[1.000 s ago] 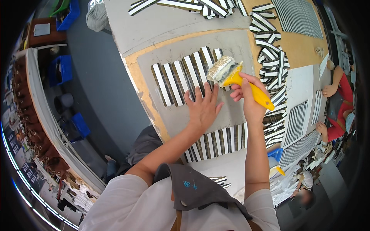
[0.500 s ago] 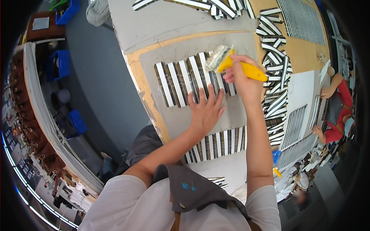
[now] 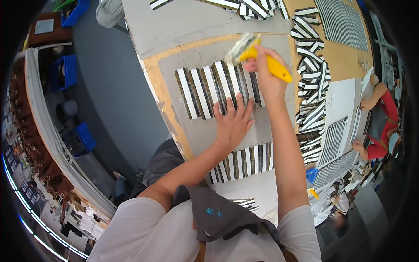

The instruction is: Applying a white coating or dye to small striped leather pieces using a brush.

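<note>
My right hand [image 3: 264,81] is closed around the yellow handle of a wide brush [image 3: 277,69]. Its pale, coated bristles are over the upper ends of a row of dark strips [image 3: 187,94], each with a white band; blur hides whether they touch. The row lies side by side on a grey board [image 3: 266,126]. With fingers spread, my left hand [image 3: 232,126] rests flat at the lower ends of the middle strips. Nearer my body, a second row of similar strips [image 3: 246,162] lies partly behind my forearms.
A long heap of loose strips [image 3: 312,81] runs along the right. More strips [image 3: 253,8] lie at the far edge. Grey striped sheets [image 3: 342,24] sit beyond the heap. At the right, a co-worker in red sleeves [image 3: 379,149] handles pieces. Blue bins [image 3: 86,137] stand on the floor left.
My right hand has carried the brush left and farther away, toward the strips' upper ends. My left hand has stayed nearly in place on the row.
</note>
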Demonstrator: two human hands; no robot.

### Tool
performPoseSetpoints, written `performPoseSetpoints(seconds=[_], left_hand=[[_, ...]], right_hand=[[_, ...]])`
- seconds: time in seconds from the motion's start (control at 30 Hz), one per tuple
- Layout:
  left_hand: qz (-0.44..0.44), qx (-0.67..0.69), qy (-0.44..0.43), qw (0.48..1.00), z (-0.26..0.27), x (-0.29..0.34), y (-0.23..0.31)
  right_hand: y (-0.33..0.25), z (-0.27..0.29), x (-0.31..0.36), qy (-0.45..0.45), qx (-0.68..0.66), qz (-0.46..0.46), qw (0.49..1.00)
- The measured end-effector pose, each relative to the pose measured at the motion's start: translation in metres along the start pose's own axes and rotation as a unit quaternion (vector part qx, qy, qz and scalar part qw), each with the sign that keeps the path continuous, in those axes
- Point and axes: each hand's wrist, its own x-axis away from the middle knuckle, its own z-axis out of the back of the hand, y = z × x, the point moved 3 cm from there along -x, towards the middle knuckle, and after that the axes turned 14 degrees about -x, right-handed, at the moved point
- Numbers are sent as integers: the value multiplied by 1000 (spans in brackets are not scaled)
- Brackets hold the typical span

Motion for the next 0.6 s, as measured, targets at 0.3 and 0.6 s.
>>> performPoseSetpoints(seconds=[0.3,0.6], left_hand=[[-3,-2,4,1000,1,3,-1],[-5,8,13,1000,-4,2,-5]], right_hand=[[-10,-10,13,25,-14,11,1000],[-18,-15,17,15,40,-29,999]])
